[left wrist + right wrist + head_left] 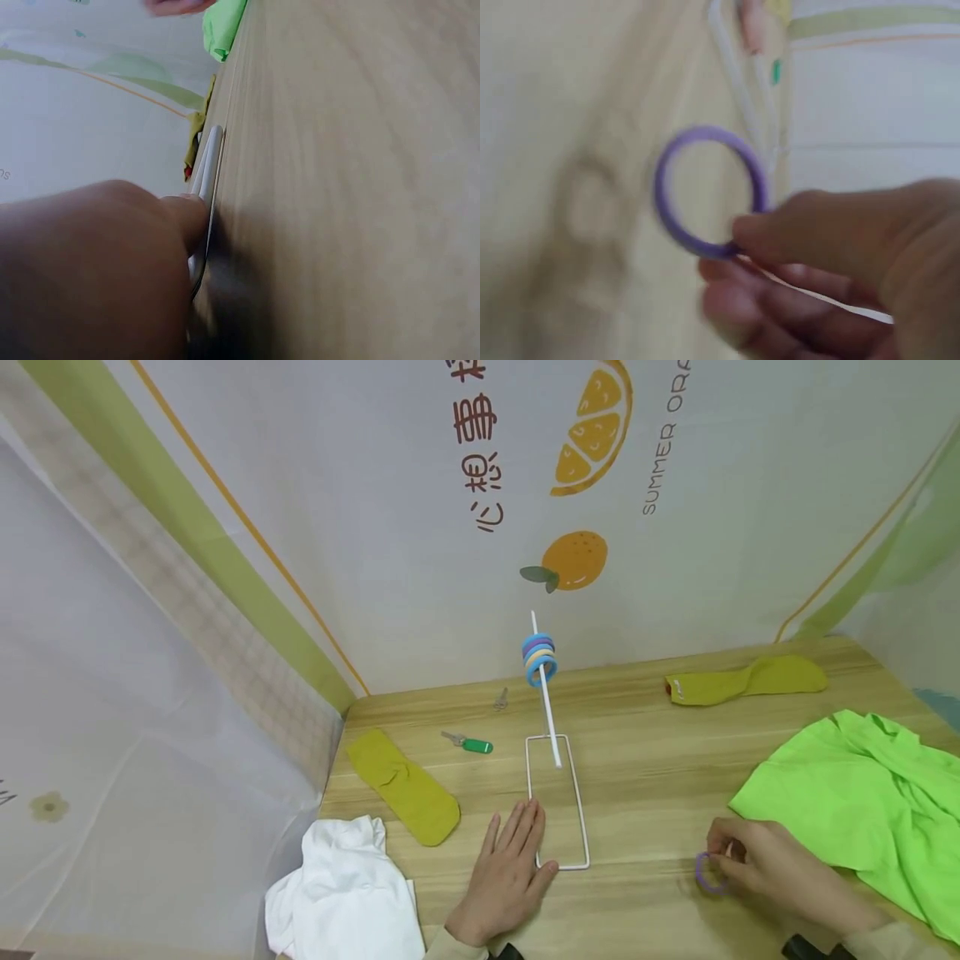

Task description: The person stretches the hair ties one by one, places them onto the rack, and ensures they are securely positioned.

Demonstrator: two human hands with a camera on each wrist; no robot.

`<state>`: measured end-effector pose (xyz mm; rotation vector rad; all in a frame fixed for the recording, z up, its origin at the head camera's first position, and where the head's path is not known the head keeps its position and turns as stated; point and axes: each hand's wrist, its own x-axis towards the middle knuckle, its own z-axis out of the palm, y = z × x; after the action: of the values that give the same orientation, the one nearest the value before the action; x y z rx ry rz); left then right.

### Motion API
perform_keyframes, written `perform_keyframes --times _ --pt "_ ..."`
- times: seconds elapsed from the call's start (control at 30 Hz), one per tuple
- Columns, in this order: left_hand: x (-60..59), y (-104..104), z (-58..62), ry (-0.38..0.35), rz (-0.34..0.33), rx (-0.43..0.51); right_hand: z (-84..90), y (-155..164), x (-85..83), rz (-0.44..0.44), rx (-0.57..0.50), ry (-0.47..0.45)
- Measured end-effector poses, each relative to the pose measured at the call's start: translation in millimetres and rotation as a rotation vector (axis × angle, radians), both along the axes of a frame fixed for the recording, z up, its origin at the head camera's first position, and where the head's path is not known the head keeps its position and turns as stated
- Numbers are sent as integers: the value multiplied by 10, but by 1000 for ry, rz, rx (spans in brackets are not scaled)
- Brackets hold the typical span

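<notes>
Near the right edge of the surface (645, 777), the right hand (772, 864) pinches a purple ring (708, 872) by its rim; it looks light and stiff. Left hand (510, 872), fingers flat, presses the white wire stand (557, 802).

On the table (645, 760), the wire stand (557, 802) sits between two socks (405, 787), a key (468, 743) behind the left one
</notes>
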<state>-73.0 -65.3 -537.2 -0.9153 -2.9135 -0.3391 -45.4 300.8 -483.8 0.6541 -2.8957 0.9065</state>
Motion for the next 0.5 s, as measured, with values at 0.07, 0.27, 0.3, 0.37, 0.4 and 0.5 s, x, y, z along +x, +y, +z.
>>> perform_keyframes --times 0.07,0.27,0.3,0.37,0.4,0.5 --pt "3 0 -8 3 1 3 140 -107 -67 -22 -16 26" --pt "4 -1 -3 1 1 6 549 -494 -198 -59 -138 211" --pt "4 -1 0 5 0 7 613 -556 -211 -44 -177 249" --pt "7 -1 4 13 -3 11 750 -669 -233 -12 -241 309" --pt "9 -1 7 20 -4 12 820 -725 -239 10 -276 331" --pt "15 0 12 35 -6 15 1023 -888 -260 118 -409 407"
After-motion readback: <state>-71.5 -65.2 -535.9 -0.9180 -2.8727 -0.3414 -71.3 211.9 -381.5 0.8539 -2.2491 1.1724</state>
